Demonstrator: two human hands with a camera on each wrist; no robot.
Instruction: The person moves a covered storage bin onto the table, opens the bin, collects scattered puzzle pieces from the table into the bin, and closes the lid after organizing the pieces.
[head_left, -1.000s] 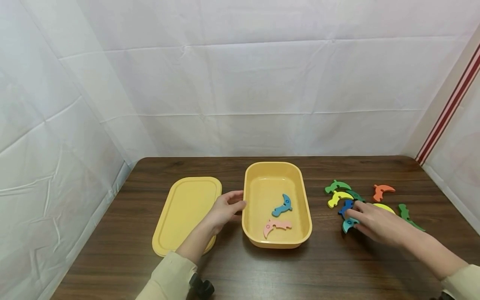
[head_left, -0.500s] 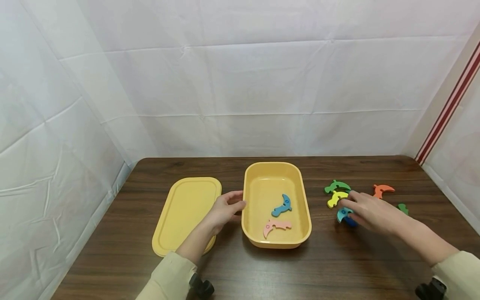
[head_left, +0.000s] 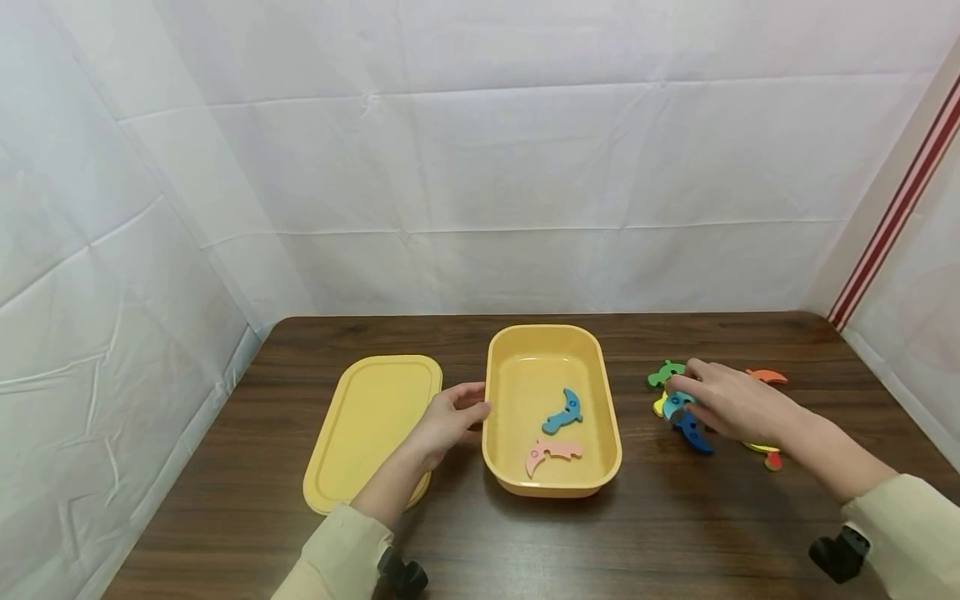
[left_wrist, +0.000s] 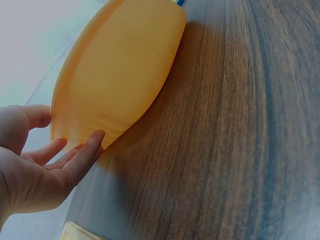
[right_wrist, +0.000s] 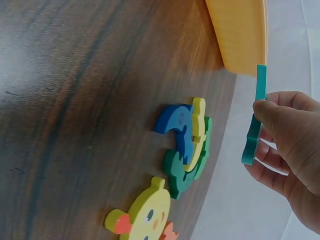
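Against the left side of a yellow rectangular tub rests my left hand, its fingers loosely extended along the outer wall and the thumb near the rim. Inside the tub lie a blue curved toy piece and a pink one. My right hand pinches a teal curved toy piece between thumb and fingers, raised over the pile. Below it are a dark blue piece, a yellow piece, a dark green piece and a green piece, packed together.
A yellow lid lies flat left of the tub. Near the pile sit a round yellow piece with a painted face and an orange piece, both partly covered by my right arm in the head view. White cloth hangs behind the table.
My right hand has moved slightly left and away from me, carrying the teal piece up off the dark blue one, which has turned. The left hand stays at the tub.
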